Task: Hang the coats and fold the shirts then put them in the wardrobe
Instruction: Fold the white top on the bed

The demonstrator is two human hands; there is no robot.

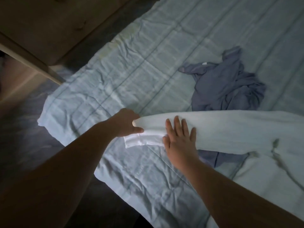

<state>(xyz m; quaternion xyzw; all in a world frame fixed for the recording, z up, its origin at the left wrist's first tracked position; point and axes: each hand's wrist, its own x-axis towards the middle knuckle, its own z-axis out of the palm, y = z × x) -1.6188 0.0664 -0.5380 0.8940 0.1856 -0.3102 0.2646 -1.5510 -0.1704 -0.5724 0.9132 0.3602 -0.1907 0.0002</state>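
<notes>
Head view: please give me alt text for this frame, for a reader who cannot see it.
A person's left hand grips the end of a white shirt stretched across a pale blue bedspread, while the right hand presses flat on it beside the cuff. A crumpled blue-grey garment lies just beyond, partly under the shirt.

The room is dim, with a cool bluish cast over the pale, wrinkled quilted bedspread. The brightest patch is the white cotton garment, which stands out against the gloom. Both forearms sink into deep shadow toward the lower corners. The dark floor at left is smeared and soft, and the wide lens bends the bed's straight seams toward the edges.
</notes>
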